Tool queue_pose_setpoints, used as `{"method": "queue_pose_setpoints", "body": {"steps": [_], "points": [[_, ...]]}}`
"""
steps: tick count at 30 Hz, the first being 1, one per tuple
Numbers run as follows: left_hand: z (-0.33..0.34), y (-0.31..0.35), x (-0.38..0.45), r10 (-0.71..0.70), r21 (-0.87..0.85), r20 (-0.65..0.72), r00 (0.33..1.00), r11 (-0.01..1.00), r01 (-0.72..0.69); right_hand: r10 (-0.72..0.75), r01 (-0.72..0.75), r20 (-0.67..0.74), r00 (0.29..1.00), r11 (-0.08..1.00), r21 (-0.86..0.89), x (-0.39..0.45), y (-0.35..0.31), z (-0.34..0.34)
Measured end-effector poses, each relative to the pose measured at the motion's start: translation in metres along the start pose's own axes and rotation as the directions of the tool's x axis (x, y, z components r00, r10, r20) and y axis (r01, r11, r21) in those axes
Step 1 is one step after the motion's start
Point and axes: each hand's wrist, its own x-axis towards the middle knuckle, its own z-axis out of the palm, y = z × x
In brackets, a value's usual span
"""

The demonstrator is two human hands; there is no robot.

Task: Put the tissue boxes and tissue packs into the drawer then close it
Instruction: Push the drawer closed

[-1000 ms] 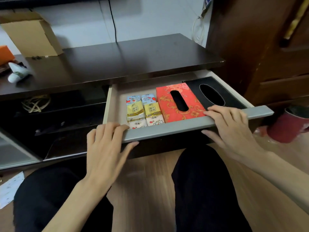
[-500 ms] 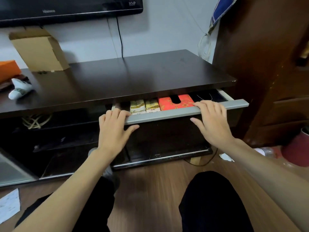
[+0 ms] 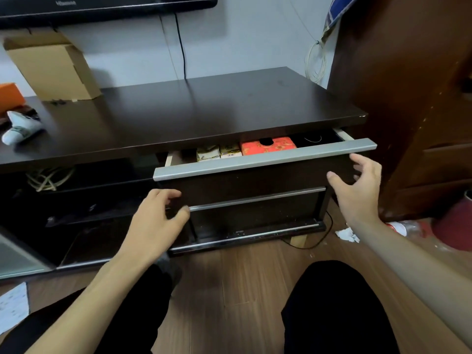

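The drawer (image 3: 263, 160) of the dark TV stand is open only a narrow gap under the top, its grey front rail tilted up to the right. Through the gap I see yellow tissue packs (image 3: 218, 152), a red patterned tissue box (image 3: 268, 145) and a black tissue box (image 3: 315, 139) at the right. My left hand (image 3: 155, 226) hovers below the rail's left end, fingers spread, touching nothing. My right hand (image 3: 357, 190) is off the rail near its right end, fingers apart and empty.
A cardboard box (image 3: 53, 67), an orange box (image 3: 10, 97) and a white object (image 3: 21, 129) sit on the stand's top (image 3: 204, 108). A dark wooden cabinet (image 3: 413, 98) stands right. A red cup (image 3: 457, 226) and crumpled paper (image 3: 347, 235) lie on the wooden floor.
The drawer slid in from half open to a narrow gap. Both hands pushed on the rail, then came off it and dropped back; the view rose and pulled away.
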Motion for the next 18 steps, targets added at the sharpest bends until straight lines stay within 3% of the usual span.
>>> {"method": "queue_pose_setpoints", "body": {"steps": [2, 7, 18], "points": [[0.008, -0.001, -0.002, -0.033, 0.111, -0.018, 0.999, 0.993, 0.035, 0.059, -0.056, 0.039, 0.998, 0.996, -0.07, 0.007, 0.0, 0.007], [0.034, 0.0, -0.003, -0.001, 0.002, 0.016, 1.0, 1.0, 0.001, 0.072, -0.067, 0.026, 0.997, 0.988, -0.141, 0.007, -0.005, 0.036], [0.066, -0.002, 0.056, -0.023, 0.211, 0.003, 1.0, 0.977, 0.022, 0.089, -0.092, -0.024, 0.996, 0.987, -0.131, 0.044, -0.01, 0.085]]}}
